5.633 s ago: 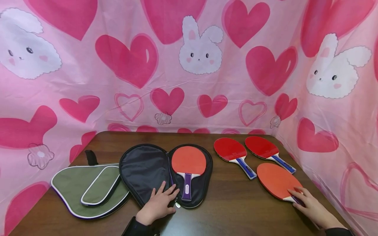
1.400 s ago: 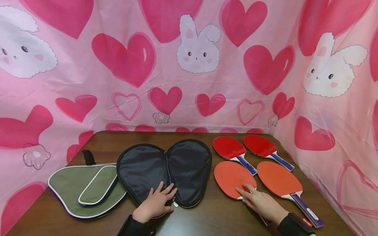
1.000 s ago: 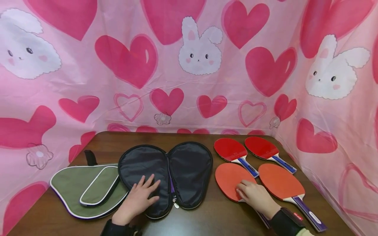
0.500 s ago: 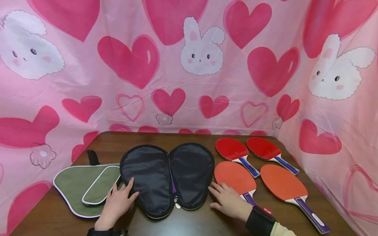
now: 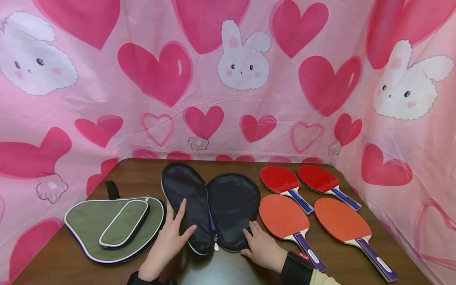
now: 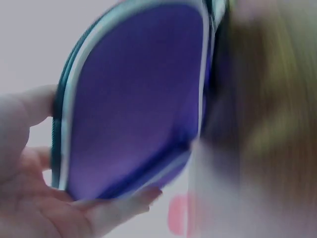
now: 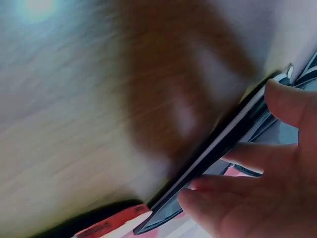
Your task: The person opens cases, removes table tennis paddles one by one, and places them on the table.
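Note:
In the head view a black-lined paddle case [image 5: 233, 209] lies unfolded, with a zipper pull at its near end. My left hand [image 5: 169, 241] holds the outer edge of its left half [image 5: 183, 186], which is tilted up. The left wrist view shows that half's purple outer side [image 6: 138, 84] and white piping, with the edge between my fingers [image 6: 121, 210]. My right hand [image 5: 263, 245] rests at the right half's lower right rim, fingers loosely extended. Two orange-faced paddles, a nearer one [image 5: 283, 215] and a farther-right one [image 5: 342, 219], lie right of the case.
Two red paddles, one [image 5: 279, 180] left of the other [image 5: 318, 178], lie behind the orange ones. On the left is a closed olive-green paddle case [image 5: 83, 221] with a small pocket and black strap. A pink heart-and-rabbit curtain [image 5: 242, 130] surrounds the wooden table [image 5: 213, 273].
An orange paddle has left the black case and lies to its right; my right hand let it go and moved to the case's rim. My left hand has taken hold of the left half and raised it.

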Motion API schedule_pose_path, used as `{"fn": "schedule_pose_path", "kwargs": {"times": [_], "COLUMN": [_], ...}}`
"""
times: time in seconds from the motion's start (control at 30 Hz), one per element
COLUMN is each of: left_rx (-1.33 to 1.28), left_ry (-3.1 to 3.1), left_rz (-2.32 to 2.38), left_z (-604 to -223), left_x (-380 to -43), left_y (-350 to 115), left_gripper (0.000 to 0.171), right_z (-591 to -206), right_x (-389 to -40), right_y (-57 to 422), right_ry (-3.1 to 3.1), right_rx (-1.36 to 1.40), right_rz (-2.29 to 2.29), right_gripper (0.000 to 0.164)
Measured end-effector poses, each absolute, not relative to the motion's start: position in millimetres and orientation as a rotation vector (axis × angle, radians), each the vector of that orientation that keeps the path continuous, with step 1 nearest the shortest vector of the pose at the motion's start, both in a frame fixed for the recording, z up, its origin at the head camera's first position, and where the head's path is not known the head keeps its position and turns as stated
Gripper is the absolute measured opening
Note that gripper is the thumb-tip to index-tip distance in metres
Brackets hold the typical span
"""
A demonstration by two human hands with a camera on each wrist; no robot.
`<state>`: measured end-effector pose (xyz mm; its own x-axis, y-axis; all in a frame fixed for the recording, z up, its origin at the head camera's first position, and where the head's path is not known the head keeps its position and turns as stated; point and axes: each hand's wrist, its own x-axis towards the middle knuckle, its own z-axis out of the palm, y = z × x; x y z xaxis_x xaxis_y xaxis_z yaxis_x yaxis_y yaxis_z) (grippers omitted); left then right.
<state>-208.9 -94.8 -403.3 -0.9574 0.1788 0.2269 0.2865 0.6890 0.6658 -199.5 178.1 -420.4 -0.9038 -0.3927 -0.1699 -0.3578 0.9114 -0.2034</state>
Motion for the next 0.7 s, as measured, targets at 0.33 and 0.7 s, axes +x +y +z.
{"fn": "schedule_pose_path", "kwargs": {"times": [0.33, 0.7], "left_rx": [-0.628, -0.784], "left_ry": [-2.636, -2.662], "left_rz": [-1.226, -1.021], "left_z": [-403, -406], "left_x": [-200, -204], "left_y": [-43, -18], "left_gripper": [0.056, 0.044], "right_z": [-426, -428], "right_x": [-201, -191], "right_y": [161, 145], "right_ry": [2.883, 2.900], "right_rx": [-0.585, -0.735], "right_rz": [-0.264, -0.300], "right_gripper": [0.053, 0.044]}}
